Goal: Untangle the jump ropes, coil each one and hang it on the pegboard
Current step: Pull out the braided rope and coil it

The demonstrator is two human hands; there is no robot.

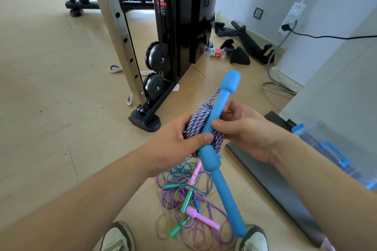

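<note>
A purple-and-white braided jump rope (199,120) is coiled into a bundle, with its two long blue handles (220,106) lying across the coil. My left hand (175,144) grips the coil from the left, its thumb pressed on a handle. My right hand (242,128) pinches the upper blue handle from the right. The lower blue handle (228,193) slants down toward my right shoe. On the floor below lies a tangle of thin jump ropes (189,199) with green and pink handles. No pegboard shows in this view.
A black cable gym machine (163,26) with a chrome post stands ahead. A dark flat panel (275,185) lies on the floor at right, beside a clear bin with blue latches (330,149). A plastic bottle (216,52), black attachments and grey cables sit by the wall.
</note>
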